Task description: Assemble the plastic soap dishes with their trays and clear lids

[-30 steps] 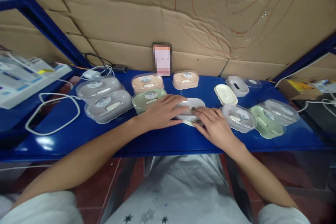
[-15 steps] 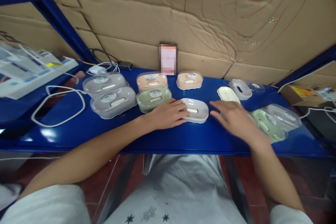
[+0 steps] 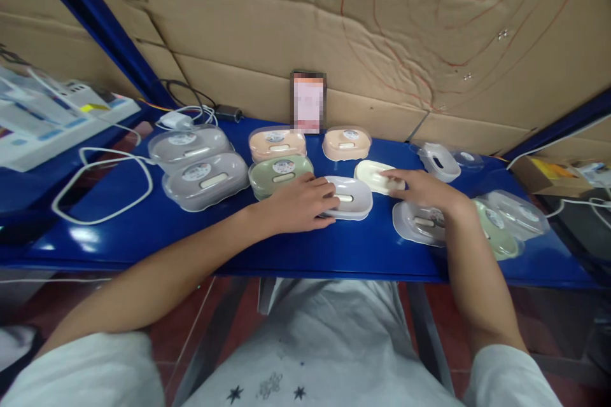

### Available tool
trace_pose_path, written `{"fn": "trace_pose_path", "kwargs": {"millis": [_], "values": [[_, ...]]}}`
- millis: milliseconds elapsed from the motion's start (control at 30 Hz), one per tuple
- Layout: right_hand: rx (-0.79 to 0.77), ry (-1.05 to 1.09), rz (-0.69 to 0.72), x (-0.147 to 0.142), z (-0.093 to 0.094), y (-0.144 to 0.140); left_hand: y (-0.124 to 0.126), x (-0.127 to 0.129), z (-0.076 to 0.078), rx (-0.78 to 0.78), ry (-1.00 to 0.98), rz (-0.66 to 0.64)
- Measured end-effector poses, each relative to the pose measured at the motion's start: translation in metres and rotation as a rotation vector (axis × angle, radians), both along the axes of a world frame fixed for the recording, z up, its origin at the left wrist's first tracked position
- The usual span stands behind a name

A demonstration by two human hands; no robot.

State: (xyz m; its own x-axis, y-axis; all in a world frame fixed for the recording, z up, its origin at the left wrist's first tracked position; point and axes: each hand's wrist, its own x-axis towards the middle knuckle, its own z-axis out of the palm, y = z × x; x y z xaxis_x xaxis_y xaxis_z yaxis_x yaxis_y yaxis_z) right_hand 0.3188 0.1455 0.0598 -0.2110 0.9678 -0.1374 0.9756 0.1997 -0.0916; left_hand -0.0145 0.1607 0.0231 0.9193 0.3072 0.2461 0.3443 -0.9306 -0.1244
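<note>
Holds the left end of a pale grey dish (image 3: 357, 203) with the left hand (image 3: 304, 202), half open, with bent fingers over the rim. Pinches the right end of a cream tray (image 3: 370, 173) with the right hand (image 3: 414, 187), with fingers partly spread. Both near the middle of the shiny blue surface (image 3: 310, 257), just beside each other, with the tray closer to the back edge. Smooth, rounded shapes, like hard plastic.

On the boxes, round stickers with print too small to read. On the brown cardboard wall (image 3: 252, 44), wavy red lines and a cut-off black mark. On the phone (image 3: 309, 102) at the back edge, only blurry squares.

Toward the left edge, two grey boxes (image 3: 205, 194) with see-through lids, plus a looped white cable (image 3: 86, 222). Along the back edge, two peach boxes (image 3: 347, 146). By the left hand, a green box (image 3: 267, 175). Toward the right back corner, a grey shell (image 3: 446, 168) with a dark slot. In the way: the right arm, over part of a lidded grey box (image 3: 413, 219).
</note>
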Motion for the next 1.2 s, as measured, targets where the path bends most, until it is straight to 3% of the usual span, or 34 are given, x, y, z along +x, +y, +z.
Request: {"fn": "trace_pose_path", "kwargs": {"millis": [100,200,300,400,500,600,767,933,1067,1200], "values": [[-0.046,0.065,0.058,0.001,0.000,-0.004,-0.002,0.001,0.001,0.014,0.015,-0.023],[0.018,0.075,0.043,0.016,0.009,0.004,-0.004,0.002,0.000,0.017,0.019,-0.032],[0.168,0.002,-0.123,0.048,0.028,0.025,-0.005,0.002,0.000,0.017,0.015,-0.037],[0.207,-0.060,-0.291,0.084,0.042,0.052,-0.004,0.001,0.000,-0.002,-0.012,-0.048],[0.131,-0.069,-0.341,0.105,0.041,0.071,-0.004,0.000,0.000,-0.022,-0.033,-0.059],[0.071,-0.030,-0.298,0.108,0.031,0.074,-0.004,-0.001,0.001,-0.031,-0.026,-0.060],[0.075,0.053,-0.194,0.097,0.023,0.066,-0.004,-0.001,0.001,-0.047,-0.022,-0.060],[0.117,0.115,-0.121,0.078,0.034,0.053,-0.004,-0.003,0.004,-0.091,-0.029,-0.046],[0.291,0.207,0.064,0.025,0.038,0.013,-0.005,-0.005,0.015,-0.123,-0.038,0.056],[0.306,0.263,0.357,-0.047,0.017,-0.031,-0.005,-0.009,0.023,-0.047,-0.105,0.100]]}}
